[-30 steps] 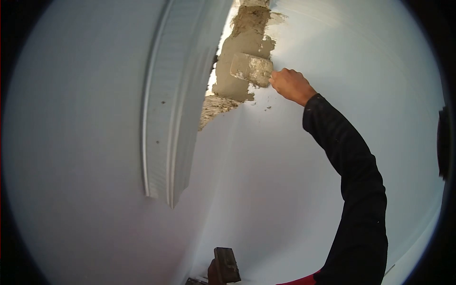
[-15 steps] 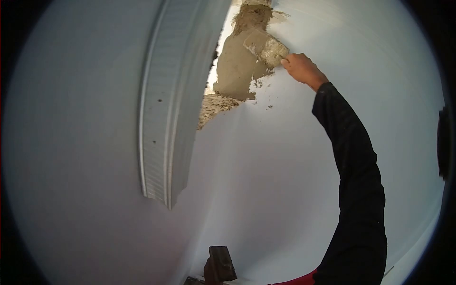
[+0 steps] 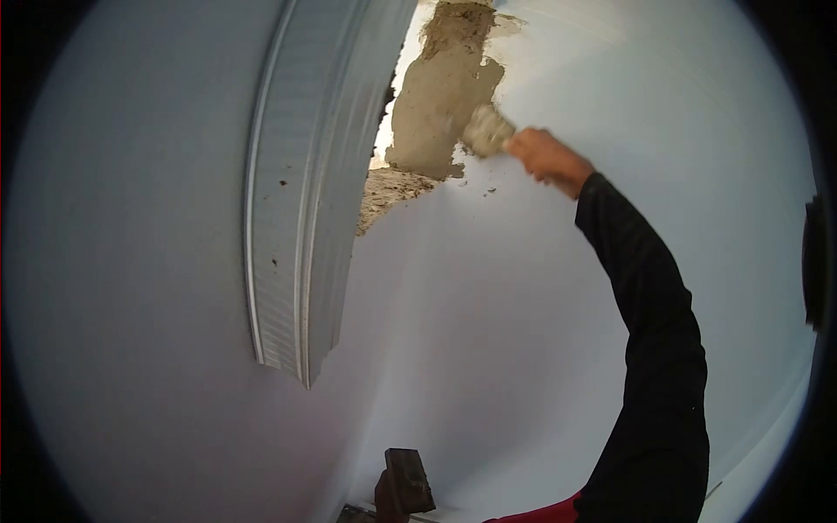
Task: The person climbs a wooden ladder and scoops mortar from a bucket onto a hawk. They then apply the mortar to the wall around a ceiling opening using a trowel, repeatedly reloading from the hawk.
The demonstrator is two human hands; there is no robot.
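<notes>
My right hand [image 3: 549, 159] is closed round the handle of a trowel [image 3: 488, 132], whose mortar-smeared blade lies at the lower right edge of a wet grey-brown mortar patch [image 3: 434, 109]. Blur softens the blade and fingers. Low in the view, my left hand [image 3: 384, 499], dark and partly hidden, grips a dark rectangular board [image 3: 410, 480]. Rough, broken material [image 3: 388, 193] shows beneath the patch.
A long ribbed metal profile [image 3: 292, 218] reaches down from the top, left of the patch. Pale smooth wall [image 3: 514, 288] surrounds the patch. A dark object [image 3: 813, 261] stands at the right edge.
My right hand and the trowel have moved down, with the blade now lower and its former place on the patch uncovered. The view has shifted slightly. My left hand still grips the board.
</notes>
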